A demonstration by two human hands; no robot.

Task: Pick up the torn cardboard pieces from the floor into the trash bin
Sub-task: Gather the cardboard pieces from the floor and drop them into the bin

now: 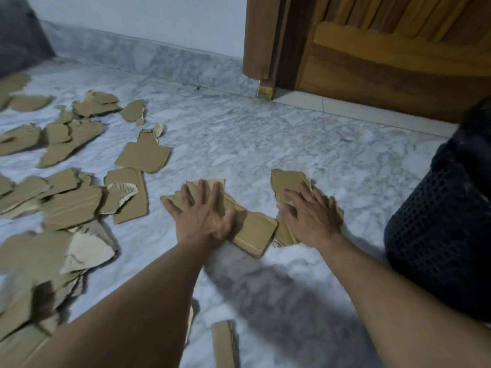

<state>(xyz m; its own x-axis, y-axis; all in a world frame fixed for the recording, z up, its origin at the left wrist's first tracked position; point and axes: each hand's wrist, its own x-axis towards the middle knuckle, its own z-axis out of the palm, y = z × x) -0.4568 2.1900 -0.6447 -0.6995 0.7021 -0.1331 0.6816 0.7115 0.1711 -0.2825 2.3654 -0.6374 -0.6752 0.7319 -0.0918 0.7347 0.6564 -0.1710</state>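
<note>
Left hand [202,216]: fingers straight and spread wide, palm flat on a small cardboard stack [255,232]. The hand hides the stack's middle, so its pieces cannot be counted.
Right hand [310,219]: fingers spread and laid flat on a second cardboard stack [285,181], gripping nothing. Its outline is slightly blurred.
Two stacks: both lie on the marble floor [239,139] in front of the person. Their near edges meet, though I cannot tell whether they overlap.
Trash bin [435,229]: black mesh, at the right, near the right hand's stack but apart from it. The frame edge cuts it off and its mouth is not in view.
Scattered cardboard pieces [71,208]: many at the left, overlapping. Several are cut by the left edge, and the nearest are smeared by blur.
Cardboard strip [223,343]: between the forearms, cut off by the lower edge.
Wooden door [385,62]: top right, only its lower part in view.
Dark grey shape [18,35]: top left corner, too blurred to identify.
</note>
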